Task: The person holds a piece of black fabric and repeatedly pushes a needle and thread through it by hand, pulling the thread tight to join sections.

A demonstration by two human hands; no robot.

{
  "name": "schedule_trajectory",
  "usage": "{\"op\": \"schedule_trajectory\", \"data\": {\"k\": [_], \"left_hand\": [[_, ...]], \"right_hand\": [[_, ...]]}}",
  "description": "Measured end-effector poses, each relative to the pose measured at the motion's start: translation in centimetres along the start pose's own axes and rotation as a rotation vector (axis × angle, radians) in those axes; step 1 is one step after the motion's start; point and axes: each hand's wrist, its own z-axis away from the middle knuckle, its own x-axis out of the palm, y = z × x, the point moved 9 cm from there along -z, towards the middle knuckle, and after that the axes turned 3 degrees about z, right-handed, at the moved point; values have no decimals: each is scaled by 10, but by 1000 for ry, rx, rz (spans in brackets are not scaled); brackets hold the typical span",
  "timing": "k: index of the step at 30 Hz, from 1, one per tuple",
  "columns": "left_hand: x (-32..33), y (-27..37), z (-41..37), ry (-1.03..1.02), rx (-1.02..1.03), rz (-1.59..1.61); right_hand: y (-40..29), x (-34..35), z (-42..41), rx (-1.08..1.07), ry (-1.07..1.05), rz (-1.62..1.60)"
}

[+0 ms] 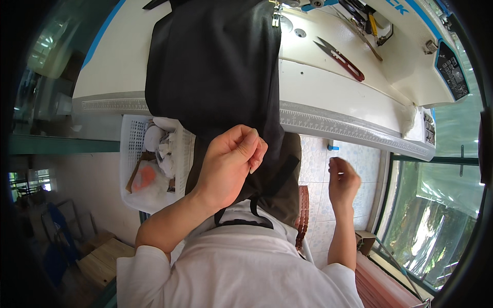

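Note:
Black fabric point(215, 69) lies across the bed of a sewing machine point(404, 65) and hangs over its front edge towards my lap. Its right side runs up to the presser foot point(275, 17). Above the hanging part is my left hand point(233, 165), its fingers curled in and the thumb pressed against them; no object shows in it. My right hand point(344, 181) is off to the right over the tiled floor, in front of the table edge. Its thumb and fingertips are together, with nothing visible between them. A pair of red-handled thread snips point(342, 63) rests on the machine bed.
A measuring scale point(346, 121) runs along the table's front edge. At the left below it, a white plastic basket point(129, 154) holds bags and scraps. Tweezers point(360, 34) and other tools lie under the machine arm. A control panel point(452, 73) is at the right.

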Motion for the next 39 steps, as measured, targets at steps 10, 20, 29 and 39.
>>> {"op": "schedule_trajectory", "data": {"k": [10,20,29,39], "left_hand": [[4,15,3,39,136,-183],[3,19,1,44,71,-196],[-14,18,-7,195,102,-239],[-9,24,-7,193,24,-168]], "right_hand": [[-183,37,-37,-365,-153,-250],[-154,64,-32,127,-728,-688],[-155,62,-29,113,-756,-1066],[-147,57,-30,66,-678,-1139]]}}
